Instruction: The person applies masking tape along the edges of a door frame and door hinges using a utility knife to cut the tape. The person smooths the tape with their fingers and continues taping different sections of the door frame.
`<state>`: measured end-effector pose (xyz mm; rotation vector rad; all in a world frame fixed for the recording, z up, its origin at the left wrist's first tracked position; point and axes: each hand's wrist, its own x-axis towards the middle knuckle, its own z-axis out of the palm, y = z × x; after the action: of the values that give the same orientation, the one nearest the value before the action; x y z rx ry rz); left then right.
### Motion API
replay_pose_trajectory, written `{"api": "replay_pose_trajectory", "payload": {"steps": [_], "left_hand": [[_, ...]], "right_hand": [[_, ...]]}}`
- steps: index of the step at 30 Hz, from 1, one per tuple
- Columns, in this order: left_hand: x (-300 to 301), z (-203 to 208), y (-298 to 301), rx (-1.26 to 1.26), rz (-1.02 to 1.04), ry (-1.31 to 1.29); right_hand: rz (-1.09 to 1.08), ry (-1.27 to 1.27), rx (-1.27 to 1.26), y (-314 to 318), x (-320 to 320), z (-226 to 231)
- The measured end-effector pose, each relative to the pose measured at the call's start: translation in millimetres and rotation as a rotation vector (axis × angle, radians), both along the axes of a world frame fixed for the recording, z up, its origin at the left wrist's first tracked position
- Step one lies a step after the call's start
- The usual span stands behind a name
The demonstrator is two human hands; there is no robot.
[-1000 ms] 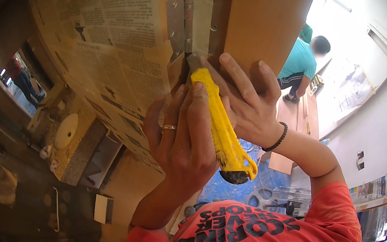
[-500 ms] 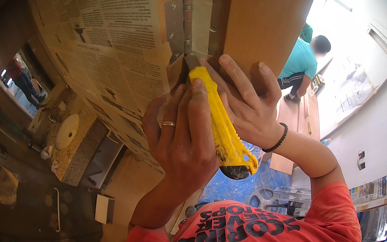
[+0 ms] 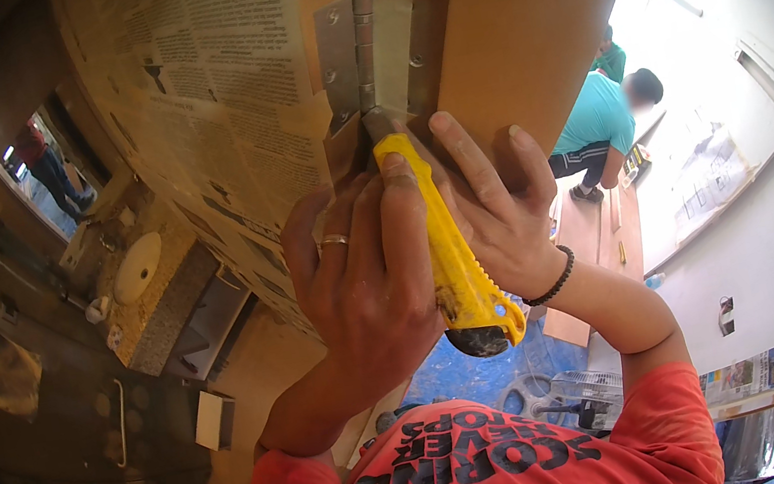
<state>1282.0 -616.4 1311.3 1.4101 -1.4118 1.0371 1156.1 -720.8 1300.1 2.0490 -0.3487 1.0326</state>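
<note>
A yellow utility knife (image 3: 454,252) with a dark butt slants between my hands. My left hand (image 3: 360,261), with a ring on one finger, is closed on it, one fingertip pressed on the front of its body. The metal front end of the knife meets the wood just below a metal door hinge (image 3: 366,48). My right hand (image 3: 499,214), wearing a dark beaded bracelet, lies close along the knife's right side. Its fingers are stretched and spread against the wooden frame (image 3: 530,27); some are hidden behind the knife. Left of the hinge is a door (image 3: 212,97) covered in newspaper.
A basin in a stone counter (image 3: 163,328) stands left, beneath a mirror (image 3: 48,179). Below me are blue floor sheeting (image 3: 453,373) and a fan (image 3: 578,394). At right, a person in a turquoise shirt (image 3: 596,123) bends over near wooden boards, with another person behind.
The knife's butt has swung slightly right, while its front end stays under the hinge. My hands keep nearly the same hold. The view has shifted a little.
</note>
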Motion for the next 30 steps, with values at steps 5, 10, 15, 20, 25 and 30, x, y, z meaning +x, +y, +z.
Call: {"api": "replay_pose_trajectory", "payload": {"steps": [5,10,15,20,25,30], "left_hand": [[3,5,1,0.037,-0.072,-0.029],[4,7,0,0.025,-0.132,-0.031],[1,8,0,0.036,-0.112,-0.034],[-3,7,-1,0.045,-0.091,-0.023],[-5,6,-2,0.013,-0.112,-0.046],[-6,8,1,0.033,-0.117,-0.044]], "right_hand": [[0.011,0.007,-0.006,-1,-2,0],[0.033,0.009,-0.015,-3,-3,1],[0.026,-0.001,-0.01,-1,-3,2],[0.008,-0.002,-0.014,-1,-4,3],[0.001,-0.038,-0.012,-2,-1,1],[0.023,-0.036,-0.013,-2,-2,3]]}}
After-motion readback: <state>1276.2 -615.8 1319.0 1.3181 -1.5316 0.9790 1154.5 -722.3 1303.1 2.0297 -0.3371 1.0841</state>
